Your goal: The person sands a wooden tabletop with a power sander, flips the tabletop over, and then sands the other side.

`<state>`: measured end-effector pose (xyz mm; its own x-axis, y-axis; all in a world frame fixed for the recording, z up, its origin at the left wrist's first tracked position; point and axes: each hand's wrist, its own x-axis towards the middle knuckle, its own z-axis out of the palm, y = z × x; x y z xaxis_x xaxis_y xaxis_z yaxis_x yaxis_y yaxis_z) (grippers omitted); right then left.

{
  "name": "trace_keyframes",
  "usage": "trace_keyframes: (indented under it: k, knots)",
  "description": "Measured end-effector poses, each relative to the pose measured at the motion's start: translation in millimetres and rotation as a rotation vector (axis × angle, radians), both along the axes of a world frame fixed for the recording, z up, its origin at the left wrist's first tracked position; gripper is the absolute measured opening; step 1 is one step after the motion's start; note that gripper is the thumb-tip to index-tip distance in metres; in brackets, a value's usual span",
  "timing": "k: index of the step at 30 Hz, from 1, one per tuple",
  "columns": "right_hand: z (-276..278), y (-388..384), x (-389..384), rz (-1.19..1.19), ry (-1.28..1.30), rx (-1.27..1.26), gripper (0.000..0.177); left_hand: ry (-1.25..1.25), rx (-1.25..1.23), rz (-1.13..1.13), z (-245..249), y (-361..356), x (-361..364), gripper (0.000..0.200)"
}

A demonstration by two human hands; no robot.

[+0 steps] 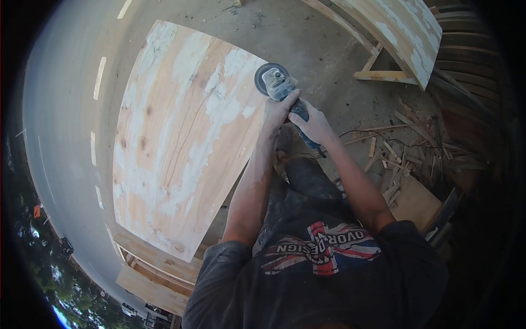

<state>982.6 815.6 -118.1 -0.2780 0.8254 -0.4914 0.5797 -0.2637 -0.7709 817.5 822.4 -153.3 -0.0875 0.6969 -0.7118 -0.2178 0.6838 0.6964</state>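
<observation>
Both my hands are closed on a dusty angle grinder [279,83] with a round disc at its head. My left hand [275,113] wraps the body just behind the head, and my right hand [315,125] grips the handle further back. The disc overlaps the upper right edge of a large plywood panel [181,131] in this view. White filler is smeared in broad patches over the panel's bare wood, where knots and a dark grain line show. Pale dust coats my hands and forearms.
Another filler-patched panel on a wooden frame [408,38] stands at the upper right. Scrap wood strips [405,142] lie piled on the ground at right, with a cable [372,131] among them. More wooden pieces [156,274] sit at lower left, beside a road [76,109] with white dashes.
</observation>
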Motion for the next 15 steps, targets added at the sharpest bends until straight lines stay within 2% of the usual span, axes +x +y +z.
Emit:
trace_keyframes:
  k: [3,5,10,12,15]
  knots:
    - [11,16,-47,0.096,0.032,-0.023,0.075,-0.099,0.0,0.134,17,-1,-48,0.045]
    - [18,27,-67,0.162,-0.109,-0.087,0.076,-0.103,-0.03,0.162,23,7,-57,0.046]
    - [13,14,-37,0.004,-0.086,-0.077,0.074,-0.061,0.001,-0.004,11,21,-29,0.052]
    - [15,-9,-15,-0.059,-0.077,-0.058,0.072,-0.017,-0.097,-0.138,22,14,-10,0.057]
    - [15,-34,-7,-0.19,-0.074,-0.047,0.068,0.04,-0.028,-0.235,15,5,10,0.058]
